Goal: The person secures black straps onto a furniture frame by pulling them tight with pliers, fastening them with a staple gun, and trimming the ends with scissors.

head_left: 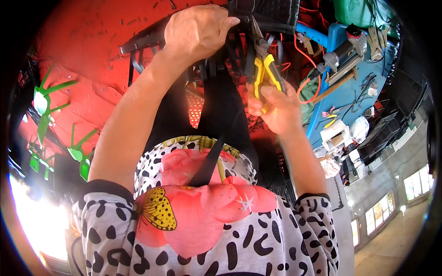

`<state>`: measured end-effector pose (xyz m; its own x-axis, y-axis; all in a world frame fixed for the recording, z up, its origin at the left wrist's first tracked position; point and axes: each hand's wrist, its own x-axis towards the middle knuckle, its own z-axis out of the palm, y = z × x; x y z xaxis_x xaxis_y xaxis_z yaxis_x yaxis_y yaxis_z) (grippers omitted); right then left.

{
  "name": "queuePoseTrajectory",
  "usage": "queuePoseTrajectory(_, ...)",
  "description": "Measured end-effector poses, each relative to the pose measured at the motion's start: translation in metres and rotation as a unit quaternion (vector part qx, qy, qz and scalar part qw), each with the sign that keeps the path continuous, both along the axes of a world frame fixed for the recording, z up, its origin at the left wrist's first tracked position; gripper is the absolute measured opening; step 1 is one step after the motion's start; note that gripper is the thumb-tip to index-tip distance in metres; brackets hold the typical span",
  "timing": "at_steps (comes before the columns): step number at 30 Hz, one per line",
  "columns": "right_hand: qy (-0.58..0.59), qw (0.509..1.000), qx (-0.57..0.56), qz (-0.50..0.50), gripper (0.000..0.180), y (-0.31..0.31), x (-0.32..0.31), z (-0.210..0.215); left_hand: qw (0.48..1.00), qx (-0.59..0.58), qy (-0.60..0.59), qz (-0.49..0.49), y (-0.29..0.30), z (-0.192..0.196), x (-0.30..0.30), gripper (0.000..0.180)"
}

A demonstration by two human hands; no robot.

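Observation:
Near the top middle my left hand [195, 30] is closed over the rim of a black woven frame [147, 37], its thumb pointing right. Most of its fingertips are hidden behind the hand. Loose black strips [202, 69] hang from the frame above my lap. My right hand [276, 106] grips long-nose pliers [267, 69] by their yellow and black handles. The narrow jaws point up and slightly left, next to the woven part [283, 16] of the frame; whether they pinch a strip I cannot tell.
A red surface [92, 83] scattered with black scraps lies ahead and left, where green pronged pieces [41, 101] stand. At right, a blue table [340, 101] carries a pneumatic tool [338, 53] with an orange hose [304, 89], gloves [375, 43] and loose strips. A green container [359, 11] stands behind.

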<state>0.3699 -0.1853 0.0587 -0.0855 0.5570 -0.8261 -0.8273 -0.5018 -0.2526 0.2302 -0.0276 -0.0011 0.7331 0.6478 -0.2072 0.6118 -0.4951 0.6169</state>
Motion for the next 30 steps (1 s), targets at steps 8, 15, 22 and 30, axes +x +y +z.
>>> queuePoseTrajectory(8, -0.666, 0.651, 0.090, 0.353, 0.038, -0.011, -0.010, -0.014, 0.973, -0.176, -0.130, 0.075, 0.007, 0.010, 0.008, 0.017)
queuePoseTrajectory(15, -0.627, 0.735, 0.016, 0.257, 0.029, -0.013, -0.021, 0.014, 0.986, -0.007, -0.165, 0.016, -0.005, -0.020, 0.017, 0.016)
queuePoseTrajectory(22, -0.302, 0.950, -0.075, -0.005, 0.041, -0.062, -0.009, 0.062, 0.987, -0.027, -0.156, 0.038, -0.012, -0.042, 0.021, 0.017)
queuePoseTrajectory(30, -0.403, 0.869, -0.224, 0.178, 0.058, -0.186, 0.040, 0.022, 0.988, -0.078, -0.131, -0.009, -0.003, -0.031, 0.030, 0.019)
